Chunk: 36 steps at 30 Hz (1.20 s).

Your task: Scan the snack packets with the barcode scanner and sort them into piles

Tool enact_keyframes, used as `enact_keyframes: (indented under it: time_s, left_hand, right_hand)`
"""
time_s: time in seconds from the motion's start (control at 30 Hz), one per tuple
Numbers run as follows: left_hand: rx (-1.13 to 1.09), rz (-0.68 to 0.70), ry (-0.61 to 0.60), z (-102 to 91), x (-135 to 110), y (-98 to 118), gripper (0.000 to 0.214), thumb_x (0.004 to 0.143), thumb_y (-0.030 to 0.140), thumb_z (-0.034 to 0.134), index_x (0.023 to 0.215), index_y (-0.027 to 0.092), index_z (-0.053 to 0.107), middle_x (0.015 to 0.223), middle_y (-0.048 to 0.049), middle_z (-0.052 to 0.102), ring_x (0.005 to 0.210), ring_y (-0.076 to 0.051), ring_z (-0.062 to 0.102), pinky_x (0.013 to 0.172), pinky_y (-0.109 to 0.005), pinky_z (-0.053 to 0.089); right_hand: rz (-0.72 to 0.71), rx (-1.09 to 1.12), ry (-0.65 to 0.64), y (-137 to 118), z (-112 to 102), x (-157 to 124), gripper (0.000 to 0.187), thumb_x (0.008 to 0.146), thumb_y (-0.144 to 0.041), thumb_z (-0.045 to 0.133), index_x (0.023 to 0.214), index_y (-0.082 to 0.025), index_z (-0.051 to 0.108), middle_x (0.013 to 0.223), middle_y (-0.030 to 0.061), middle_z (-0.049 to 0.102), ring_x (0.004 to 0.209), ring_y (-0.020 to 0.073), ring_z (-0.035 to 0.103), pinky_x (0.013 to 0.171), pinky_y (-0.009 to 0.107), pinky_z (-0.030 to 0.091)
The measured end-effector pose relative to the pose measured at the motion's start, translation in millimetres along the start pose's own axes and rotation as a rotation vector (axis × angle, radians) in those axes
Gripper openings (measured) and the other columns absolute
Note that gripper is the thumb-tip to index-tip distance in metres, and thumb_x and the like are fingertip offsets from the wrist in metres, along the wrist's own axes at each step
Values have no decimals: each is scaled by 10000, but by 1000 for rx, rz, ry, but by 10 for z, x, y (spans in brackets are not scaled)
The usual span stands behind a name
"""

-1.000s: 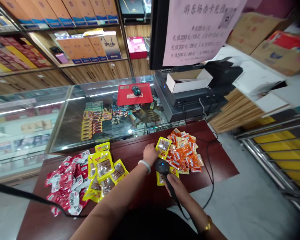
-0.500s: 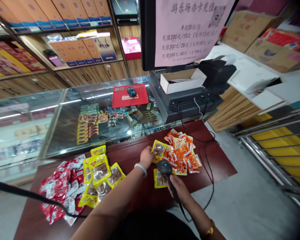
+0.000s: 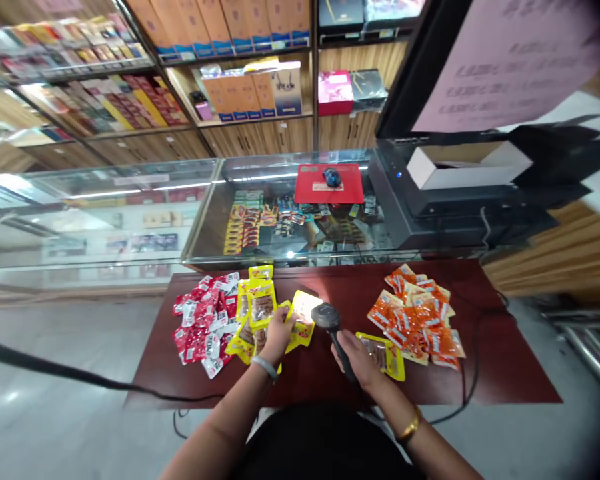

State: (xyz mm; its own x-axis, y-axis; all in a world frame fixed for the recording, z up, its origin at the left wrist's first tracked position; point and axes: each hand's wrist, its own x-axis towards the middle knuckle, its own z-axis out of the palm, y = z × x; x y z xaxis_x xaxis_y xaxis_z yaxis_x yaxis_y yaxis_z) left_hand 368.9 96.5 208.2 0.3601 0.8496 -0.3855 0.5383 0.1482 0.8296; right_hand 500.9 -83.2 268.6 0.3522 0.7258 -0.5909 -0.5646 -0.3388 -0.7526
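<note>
My left hand point(image 3: 279, 331) is closed on the edge of a yellow snack packet point(image 3: 304, 315), at the right side of a pile of similar yellow packets point(image 3: 261, 303). A black barcode scanner point(image 3: 326, 316) is gripped in my right hand point(image 3: 356, 357), its head close to the held packet. Bright light falls on that packet's face. Another yellow packet point(image 3: 394, 361) lies beside my right hand, partly covered by it. To its right is a heap of orange packets point(image 3: 423, 317); red and white packets point(image 3: 205, 320) lie at the far left.
The packets lie on a dark red-brown table point(image 3: 325, 380). Behind it stands a glass display counter point(image 3: 205, 257) with a red mat point(image 3: 307, 192) and a mouse point(image 3: 332, 177). A monitor point(image 3: 410, 80) with a pink notice rises at the right. Black cables point(image 3: 476, 373) trail at both sides.
My left hand and its yellow packet have moved left, from beside the orange heap to the yellow pile. The scanner has followed alongside, and the view has turned left.
</note>
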Motion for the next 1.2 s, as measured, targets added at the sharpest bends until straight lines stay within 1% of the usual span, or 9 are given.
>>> enact_keyframes:
  time_s: [0.2, 0.3, 0.4, 0.53, 0.63, 0.8, 0.9, 1.07, 1.2]
  left_hand:
    - [-35, -83, 64, -434, -129, -99, 275, 763, 434, 647, 842, 187, 558, 758, -6, 648, 688, -156, 631, 620, -268, 504]
    - [-81, -134, 85, -608, -170, -149, 285, 799, 462, 610, 894, 200, 546, 783, -1, 661, 668, -155, 637, 589, -271, 508]
    - [-111, -105, 132, -791, -168, -234, 275, 826, 458, 576, 908, 199, 531, 825, -16, 678, 714, -164, 653, 625, -279, 514]
    - [163, -85, 200, -1023, -143, -377, 252, 845, 454, 558, 911, 213, 522, 832, -14, 665, 717, -173, 639, 639, -278, 472]
    - [417, -85, 212, -1109, -149, -437, 266, 852, 453, 560, 953, 211, 516, 869, -44, 655, 766, -204, 635, 670, -303, 452]
    - [714, 38, 318, -1037, -225, -375, 383, 873, 452, 540, 1123, 164, 510, 1078, -133, 615, 1067, -295, 572, 917, -407, 423]
    - [847, 127, 356, -932, -280, -297, 377, 889, 410, 523, 1170, 159, 525, 1165, -154, 582, 1119, -322, 523, 967, -444, 386]
    - [955, 310, 230, -656, -316, -152, 268, 906, 284, 475, 1124, 190, 598, 1276, -149, 545, 1151, -335, 480, 994, -472, 346]
    - [891, 445, -3, -195, -368, 61, 241, 896, 247, 491, 1100, 214, 613, 1207, -124, 580, 1136, -301, 492, 1008, -447, 341]
  right_hand:
    - [41, -22, -98, 49, 384, 121, 516, 764, -723, 595, 807, -224, 469, 545, -85, 467, 385, 63, 355, 360, 185, 266]
    - [56, -49, -127, 99, 490, 140, 512, 767, -717, 601, 782, -229, 447, 544, -84, 474, 379, 59, 352, 357, 181, 269]
    - [74, -65, -131, 157, 553, 146, 528, 746, -734, 607, 773, -234, 443, 527, -84, 473, 371, 63, 347, 348, 182, 262]
    - [93, -73, -123, 206, 593, 128, 540, 728, -748, 612, 793, -232, 465, 523, -83, 471, 376, 69, 361, 348, 182, 255]
    - [112, -63, -109, 213, 593, 88, 563, 700, -762, 625, 794, -233, 455, 522, -86, 470, 373, 67, 360, 347, 183, 250]
    - [103, -52, -86, 224, 509, -1, 558, 711, -759, 615, 790, -231, 453, 525, -89, 471, 378, 61, 355, 356, 180, 252]
    - [83, -46, -77, 240, 404, -57, 539, 733, -744, 603, 770, -232, 438, 525, -91, 470, 375, 61, 355, 356, 185, 258]
    - [84, -17, -14, 235, 157, -201, 517, 733, -717, 628, 777, -230, 459, 527, -89, 490, 378, 65, 366, 359, 188, 272]
    - [87, 20, 40, 258, -80, -363, 512, 731, -705, 644, 764, -226, 466, 517, -84, 491, 390, 65, 375, 364, 183, 260]
